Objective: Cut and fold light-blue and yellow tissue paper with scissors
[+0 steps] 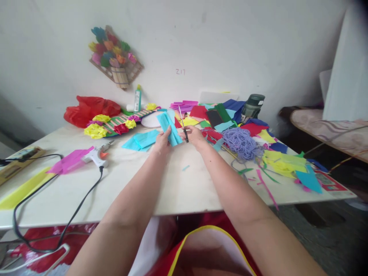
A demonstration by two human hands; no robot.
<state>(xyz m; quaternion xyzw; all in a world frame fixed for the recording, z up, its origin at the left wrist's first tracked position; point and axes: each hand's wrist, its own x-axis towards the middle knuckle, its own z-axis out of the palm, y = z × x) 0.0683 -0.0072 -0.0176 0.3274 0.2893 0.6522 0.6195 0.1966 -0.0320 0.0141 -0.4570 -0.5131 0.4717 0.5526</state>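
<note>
My left hand point(162, 141) grips a folded strip of light blue crepe paper point(169, 126), held up over the white table point(178, 188). My right hand point(194, 137) is closed round the handles of a pair of scissors point(183, 122). The blades point up and away, right beside the strip's right edge. More light blue paper point(140, 140) lies flat on the table just left of my left hand. A tiny blue scrap point(185, 168) rests on the table below my hands.
A white glue gun point(97, 155) with a black cord lies left, beside pink paper point(69, 161). Purple yarn point(241, 142) and several coloured paper pieces crowd the right side. A red bag point(89, 109), glue bottle point(138, 99) and paper flowers point(96, 130) stand at the back.
</note>
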